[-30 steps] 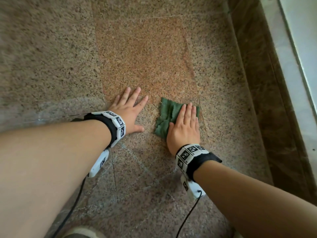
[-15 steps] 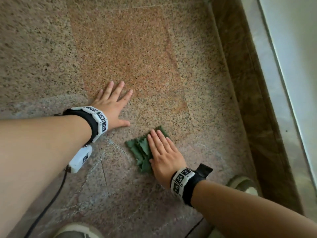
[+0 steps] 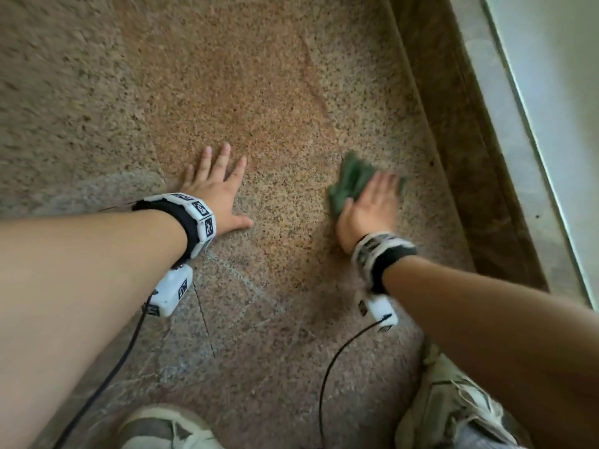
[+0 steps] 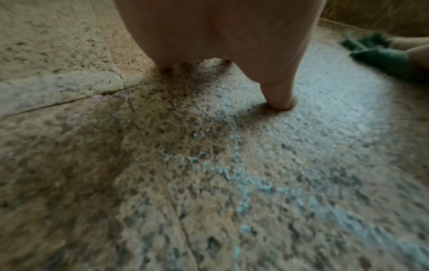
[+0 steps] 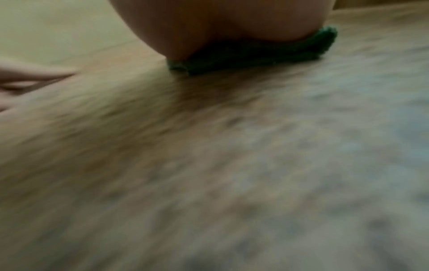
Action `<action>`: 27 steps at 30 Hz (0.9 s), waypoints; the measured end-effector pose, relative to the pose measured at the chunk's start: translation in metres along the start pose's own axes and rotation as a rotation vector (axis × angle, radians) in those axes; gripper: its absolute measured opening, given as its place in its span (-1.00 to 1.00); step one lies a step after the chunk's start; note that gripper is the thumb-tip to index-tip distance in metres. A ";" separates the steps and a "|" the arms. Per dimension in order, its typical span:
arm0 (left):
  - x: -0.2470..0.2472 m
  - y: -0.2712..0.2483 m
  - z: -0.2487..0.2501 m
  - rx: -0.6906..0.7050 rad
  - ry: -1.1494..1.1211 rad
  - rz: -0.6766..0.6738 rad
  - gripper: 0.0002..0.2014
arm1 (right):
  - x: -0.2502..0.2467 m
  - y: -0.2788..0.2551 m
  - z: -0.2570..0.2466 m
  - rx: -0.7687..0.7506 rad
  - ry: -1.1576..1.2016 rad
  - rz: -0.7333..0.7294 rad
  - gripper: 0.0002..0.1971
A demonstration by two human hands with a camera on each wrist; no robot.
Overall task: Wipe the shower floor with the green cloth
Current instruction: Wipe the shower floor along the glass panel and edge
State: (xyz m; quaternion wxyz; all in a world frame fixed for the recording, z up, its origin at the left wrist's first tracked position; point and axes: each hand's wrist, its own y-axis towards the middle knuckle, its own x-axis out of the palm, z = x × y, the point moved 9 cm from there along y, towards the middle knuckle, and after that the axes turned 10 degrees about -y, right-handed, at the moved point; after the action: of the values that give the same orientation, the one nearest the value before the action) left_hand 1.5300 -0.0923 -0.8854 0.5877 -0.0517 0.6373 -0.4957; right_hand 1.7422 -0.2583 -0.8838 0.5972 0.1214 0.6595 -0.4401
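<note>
Two hands on the floor (image 3: 265, 92): left hand (image 3: 215, 192) flat, bracing; right hand (image 3: 369, 205), fingers straight, presses the cloth (image 3: 348, 183); overlap strokes, keeping the palm flat.

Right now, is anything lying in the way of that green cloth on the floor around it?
Nothing visible does. The right hand presses the green cloth flat on the shower floor; the left hand rests well aside.

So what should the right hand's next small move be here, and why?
Probably sweep the green cloth on toward the brown curb: the right hand presses it flat beside the floor strip there, while the left hand braces flat.
</note>
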 end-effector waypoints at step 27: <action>-0.005 -0.002 -0.003 0.082 -0.063 0.031 0.14 | -0.011 -0.010 -0.144 -0.356 -0.018 -0.021 -0.23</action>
State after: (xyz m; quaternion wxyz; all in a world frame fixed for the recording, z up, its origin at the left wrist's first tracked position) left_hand 1.5284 -0.0881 -0.8811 0.6168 -0.0335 0.5983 -0.5103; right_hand 1.6404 -0.1554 -0.8839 0.6106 0.0027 0.7228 -0.3237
